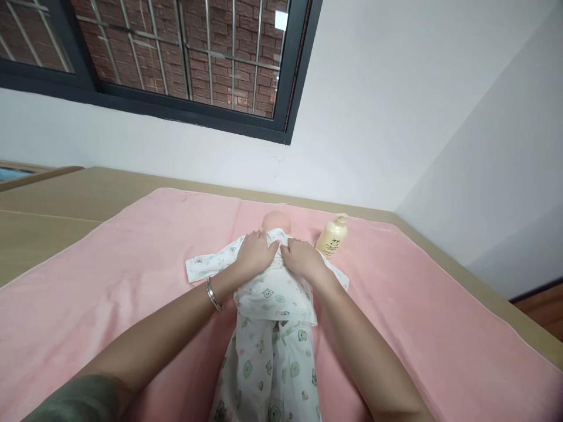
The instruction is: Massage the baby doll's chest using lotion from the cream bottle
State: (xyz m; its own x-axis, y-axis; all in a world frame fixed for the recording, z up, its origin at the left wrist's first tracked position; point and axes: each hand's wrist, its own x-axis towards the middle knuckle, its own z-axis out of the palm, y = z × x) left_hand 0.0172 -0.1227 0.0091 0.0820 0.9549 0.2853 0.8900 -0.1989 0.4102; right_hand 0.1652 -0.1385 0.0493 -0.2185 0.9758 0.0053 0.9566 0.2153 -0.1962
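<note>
Nearest the camera, both forearms reach fwd over a pink blanket (109,281) that covers most of the bed; a silver bracelet (213,294) sits on the left wrist. Between the arms lies a baby doll (276,222) on its back, dressed in a white printed outfit (270,328) w/ small green animal faces, legs toward the camera, head away.

Left hand (255,255) lies palm down on the doll's chest, fingers bent and pinching the cloth near the collar. Right hand (303,259) is just beside it, fingers curled on the same cloth at the neckline; fingertips of the two hands nearly meet. How tight the grip is can't be told.

Open room: wide bare blanket on both sides of the doll, more on the left. Blanket's far edge runs just behind the doll's head; tan bed surface (53,199) shows past it and along the right edge.

A cream lotion bottle (332,237) w/ pump top lies tilted just right of the head, near the right hand, not touching it. Contents can't be seen.

Behind: white wall and a dark-framed window (176,111).
</note>
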